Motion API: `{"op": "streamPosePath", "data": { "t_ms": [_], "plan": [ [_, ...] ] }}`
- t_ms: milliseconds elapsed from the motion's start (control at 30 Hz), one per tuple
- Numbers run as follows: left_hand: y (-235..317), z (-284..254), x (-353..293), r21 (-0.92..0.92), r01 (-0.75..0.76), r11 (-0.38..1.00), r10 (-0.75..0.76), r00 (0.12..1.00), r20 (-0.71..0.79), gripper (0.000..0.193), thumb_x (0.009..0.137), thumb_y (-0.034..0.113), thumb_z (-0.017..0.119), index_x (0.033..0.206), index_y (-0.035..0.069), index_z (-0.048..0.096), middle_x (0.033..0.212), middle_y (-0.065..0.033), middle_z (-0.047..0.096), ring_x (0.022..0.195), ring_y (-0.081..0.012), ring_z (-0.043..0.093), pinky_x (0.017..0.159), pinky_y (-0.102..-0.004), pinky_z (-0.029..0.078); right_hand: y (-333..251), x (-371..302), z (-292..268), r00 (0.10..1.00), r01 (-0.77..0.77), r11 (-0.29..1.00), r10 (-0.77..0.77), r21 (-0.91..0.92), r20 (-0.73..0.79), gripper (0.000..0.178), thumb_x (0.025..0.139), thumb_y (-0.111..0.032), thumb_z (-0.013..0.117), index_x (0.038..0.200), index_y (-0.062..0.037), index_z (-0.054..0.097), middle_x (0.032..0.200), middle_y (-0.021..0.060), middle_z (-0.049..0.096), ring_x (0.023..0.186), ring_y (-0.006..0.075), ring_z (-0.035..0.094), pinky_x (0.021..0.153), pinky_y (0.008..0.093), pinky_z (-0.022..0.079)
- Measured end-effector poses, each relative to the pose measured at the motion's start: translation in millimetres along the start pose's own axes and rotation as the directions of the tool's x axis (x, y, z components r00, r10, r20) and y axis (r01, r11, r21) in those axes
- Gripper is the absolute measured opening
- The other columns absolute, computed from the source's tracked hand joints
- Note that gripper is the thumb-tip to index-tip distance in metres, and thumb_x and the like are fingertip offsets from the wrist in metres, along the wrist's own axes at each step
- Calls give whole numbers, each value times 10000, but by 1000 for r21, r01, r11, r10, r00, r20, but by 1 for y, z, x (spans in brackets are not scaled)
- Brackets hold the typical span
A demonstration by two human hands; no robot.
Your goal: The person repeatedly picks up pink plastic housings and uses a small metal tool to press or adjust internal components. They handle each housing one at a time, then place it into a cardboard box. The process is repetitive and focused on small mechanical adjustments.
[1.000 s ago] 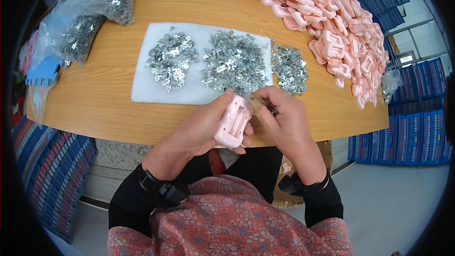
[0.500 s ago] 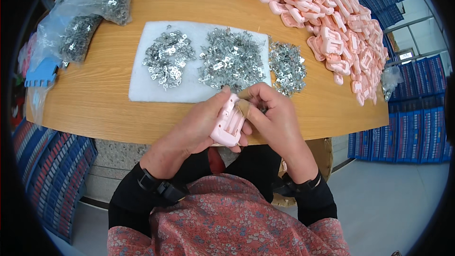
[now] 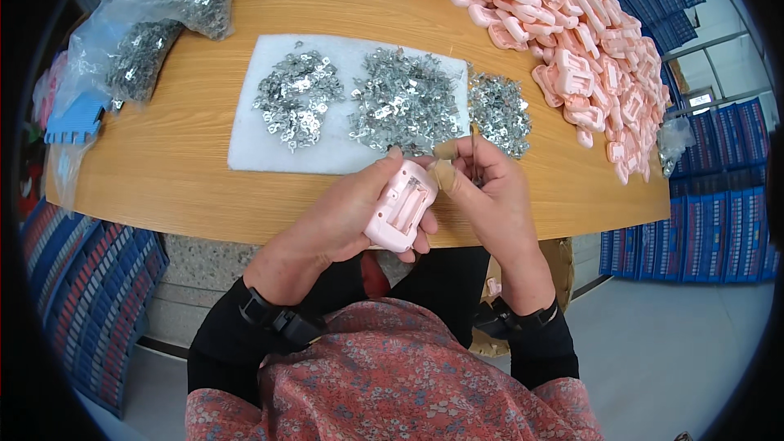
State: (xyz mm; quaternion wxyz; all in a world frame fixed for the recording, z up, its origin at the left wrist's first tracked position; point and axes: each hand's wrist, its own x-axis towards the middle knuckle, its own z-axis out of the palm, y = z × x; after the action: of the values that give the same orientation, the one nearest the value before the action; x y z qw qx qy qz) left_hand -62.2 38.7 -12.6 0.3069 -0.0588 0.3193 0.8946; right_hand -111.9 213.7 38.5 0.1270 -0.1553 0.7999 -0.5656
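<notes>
A pink plastic housing (image 3: 398, 216) with a long recess lies tilted in my left hand (image 3: 347, 208), whose thumb and fingers hold its edges. Something small and metallic shows at the upper end of the recess. Just right of the housing, my right hand (image 3: 488, 192) is closed, its thumb and forefinger tips wrapped in tan coverings. A slim metal tool (image 3: 474, 147) sticks up between its fingers; its exact kind is unclear. Beyond both hands, small metal contact pieces (image 3: 404, 102) lie in heaps on a white foam sheet (image 3: 273, 159).
Another heap of metal pieces (image 3: 502, 114) sits right of the sheet. Many pink housings (image 3: 572, 73) are piled at the far right of the wooden table (image 3: 155, 171). Plastic bags of metal parts (image 3: 200, 0) and a blue foam piece (image 3: 75, 121) lie at the left.
My right hand has drawn slightly right, away from the housing, uncovering its recess. The slim tool now shows upright between the fingers. My left hand keeps holding the housing.
</notes>
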Motion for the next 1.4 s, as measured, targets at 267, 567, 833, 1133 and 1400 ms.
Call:
{"op": "streamPosePath", "data": {
  "t_ms": [267,567,833,1133,1400],
  "plan": [
    [0,-4,0,27,-25,999,24,998,51,585,1051,513,220,1149,41,552,852,-163,689,681,-259,704,542,-366,582,-6,3,6,988,-68,987,87,-146,127,160,883,-121,721,982,-5,671,770,-52,516,710,37,452,636,218,407],
    [0,-1,-1,-13,-28,1000,29,998,54,589,1053,506,222,1155,30,553,862,-176,686,683,-266,703,539,-369,582,-3,-6,-2,984,171,967,-160,-191,72,185,946,-83,584,1104,6,620,872,108,674,777,196,641,710,297,500],
    [-5,-9,1,-88,-26,996,31,998,57,581,1058,484,219,1254,22,511,866,-179,680,685,-273,704,537,-379,592,-10,-27,2,963,268,857,-228,-441,144,281,915,-86,585,1192,-75,630,949,178,684,837,328,683,696,371,534],
    [0,-4,-2,-52,-20,998,24,997,75,621,1061,476,188,1418,23,418,923,-182,673,683,-269,692,537,-373,578,-2,-24,-2,940,307,869,-214,-388,264,386,884,-150,625,1263,-74,609,917,168,693,754,309,690,667,353,538],
    [2,-5,-2,-47,19,999,-16,998,62,625,1058,492,166,1445,57,395,857,-186,669,680,-288,694,551,-373,581,-4,-25,-4,981,196,900,-174,-390,90,369,938,-152,618,1281,-29,560,911,128,673,763,194,665,689,298,515]
  ]
}}
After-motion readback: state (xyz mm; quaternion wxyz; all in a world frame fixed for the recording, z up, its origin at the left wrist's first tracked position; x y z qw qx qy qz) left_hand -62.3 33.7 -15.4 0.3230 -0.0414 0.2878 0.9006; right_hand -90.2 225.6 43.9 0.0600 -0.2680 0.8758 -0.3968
